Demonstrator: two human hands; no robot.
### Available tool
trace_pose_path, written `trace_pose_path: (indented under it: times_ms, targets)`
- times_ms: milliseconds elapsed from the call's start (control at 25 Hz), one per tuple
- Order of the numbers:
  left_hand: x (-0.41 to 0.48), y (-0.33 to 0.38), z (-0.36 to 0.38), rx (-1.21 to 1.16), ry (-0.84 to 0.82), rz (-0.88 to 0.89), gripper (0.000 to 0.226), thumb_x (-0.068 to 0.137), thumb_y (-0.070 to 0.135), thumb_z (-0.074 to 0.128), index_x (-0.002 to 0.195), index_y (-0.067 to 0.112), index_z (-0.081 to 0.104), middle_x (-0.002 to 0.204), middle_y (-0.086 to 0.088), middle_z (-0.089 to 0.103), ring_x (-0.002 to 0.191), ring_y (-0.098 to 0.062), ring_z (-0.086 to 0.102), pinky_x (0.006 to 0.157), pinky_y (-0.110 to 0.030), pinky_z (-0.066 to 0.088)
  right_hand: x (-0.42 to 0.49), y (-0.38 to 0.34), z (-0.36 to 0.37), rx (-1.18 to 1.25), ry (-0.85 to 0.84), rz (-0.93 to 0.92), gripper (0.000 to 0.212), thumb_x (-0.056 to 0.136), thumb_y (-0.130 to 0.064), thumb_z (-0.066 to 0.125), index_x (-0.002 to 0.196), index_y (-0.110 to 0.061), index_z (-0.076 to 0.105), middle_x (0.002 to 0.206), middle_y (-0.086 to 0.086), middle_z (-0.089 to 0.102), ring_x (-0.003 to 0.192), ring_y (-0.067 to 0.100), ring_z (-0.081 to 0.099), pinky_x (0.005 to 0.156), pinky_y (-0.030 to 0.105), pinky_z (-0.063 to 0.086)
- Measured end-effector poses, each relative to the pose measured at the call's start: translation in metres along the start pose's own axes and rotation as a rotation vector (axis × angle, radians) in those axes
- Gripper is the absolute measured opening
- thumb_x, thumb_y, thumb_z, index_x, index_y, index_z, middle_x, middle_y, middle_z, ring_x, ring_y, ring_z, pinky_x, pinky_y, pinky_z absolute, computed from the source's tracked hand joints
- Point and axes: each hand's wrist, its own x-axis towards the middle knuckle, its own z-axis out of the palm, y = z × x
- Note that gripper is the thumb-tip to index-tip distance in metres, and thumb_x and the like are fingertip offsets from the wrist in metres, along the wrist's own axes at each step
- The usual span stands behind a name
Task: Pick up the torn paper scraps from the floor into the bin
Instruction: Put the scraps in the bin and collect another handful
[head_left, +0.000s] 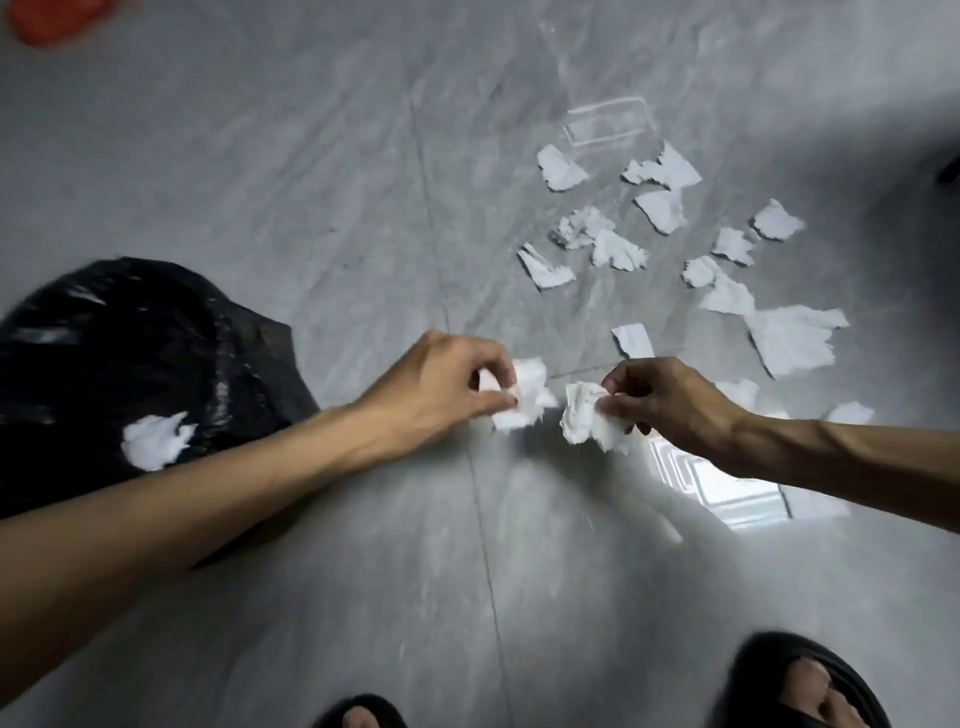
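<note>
head view: left hand (441, 382) and right hand (670, 400) outstretched, each pinched on paper scraps (524, 395)

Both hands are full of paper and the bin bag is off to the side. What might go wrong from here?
The left hand and right hand each pinch a loose wad, so bits could drop on the way to the bag. The bag looks soft and slumped, so a toss may miss. Many scraps lie near the feet and could be stepped on.
</note>
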Motion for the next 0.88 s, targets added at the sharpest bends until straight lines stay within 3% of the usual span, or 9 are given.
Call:
trace_pose_path:
  times_ms: [200,280,360,480,600,640,720,880]
  targets:
    - [-0.042,-0.024,-0.097,-0.002,0.509,-0.262,0.007,0.080,0.028,0.073,0.076,0.024,0.069,0.048,0.010,0.048,0.044,0.003,0.048,0.049,-0.009,0.032,0.053,-0.117,0.052,0.160,-0.015,-0.213,0.011,0.083,-0.006,0.066,0.077,-0.015,0.064,0.058,-0.002,0.059,0.048,0.008,0.049,0.051,0.021,0.039]
    - [-0.068,-0.044,-0.122,0.077,0.628,-0.393,0.009,0.081,0.031,0.070,0.077,0.024,0.068,0.052,0.008,0.051,0.048,-0.002,0.048,0.051,-0.013,0.034,0.066,-0.159,0.079,0.199,-0.034,-0.302,0.013,0.082,-0.004,0.065,0.077,-0.016,0.064,0.060,-0.001,0.061,0.046,0.006,0.050,0.051,0.022,0.040]
    - [-0.096,-0.069,-0.140,0.125,0.702,-0.542,0.009,0.081,0.033,0.069,0.079,0.024,0.067,0.057,0.007,0.055,0.056,-0.011,0.051,0.058,-0.027,0.035,0.072,-0.200,0.106,0.270,-0.029,-0.410,0.014,0.080,-0.002,0.064,0.077,-0.016,0.063,0.062,0.000,0.062,0.047,0.006,0.051,0.051,0.022,0.041]
    - [-0.132,-0.105,-0.142,0.191,0.579,-0.779,0.004,0.080,0.031,0.068,0.080,0.029,0.066,0.078,-0.002,0.067,0.073,-0.021,0.058,0.067,-0.027,0.038,0.075,-0.256,0.142,0.396,-0.045,-0.560,0.017,0.080,-0.002,0.064,0.077,-0.018,0.061,0.066,0.004,0.061,0.053,0.010,0.053,0.051,0.023,0.043]
    - [-0.151,-0.124,-0.129,0.148,0.381,-0.912,0.017,0.079,0.022,0.066,0.094,0.030,0.068,0.099,0.002,0.071,0.091,-0.019,0.063,0.079,-0.031,0.048,0.078,-0.284,0.177,0.273,-0.142,-0.587,0.014,0.080,-0.007,0.069,0.076,-0.020,0.064,0.068,0.003,0.063,0.057,0.015,0.057,0.057,0.031,0.050]
    - [-0.155,-0.128,-0.129,0.116,0.398,-0.934,0.020,0.080,0.020,0.065,0.098,0.029,0.067,0.100,0.004,0.070,0.095,-0.019,0.063,0.084,-0.032,0.049,0.079,-0.287,0.187,0.165,-0.223,-0.558,0.010,0.079,-0.010,0.071,0.082,-0.019,0.067,0.072,0.004,0.066,0.060,0.017,0.060,0.062,0.034,0.054]
    - [-0.157,-0.130,-0.132,0.059,0.479,-0.948,0.021,0.079,0.017,0.064,0.096,0.028,0.066,0.096,0.006,0.070,0.095,-0.019,0.064,0.088,-0.035,0.050,0.083,-0.287,0.195,-0.033,-0.324,-0.509,0.021,0.081,-0.016,0.072,0.102,-0.015,0.069,0.086,0.007,0.070,0.070,0.022,0.066,0.074,0.037,0.057]
    - [-0.147,-0.118,-0.135,-0.008,0.578,-0.885,0.020,0.080,0.014,0.060,0.094,0.027,0.065,0.086,0.010,0.069,0.086,-0.015,0.066,0.082,-0.030,0.049,0.098,-0.284,0.178,-0.306,-0.100,-0.592,0.042,0.079,-0.032,0.069,0.115,-0.014,0.060,0.102,0.009,0.066,0.095,0.026,0.062,0.075,0.028,0.043]
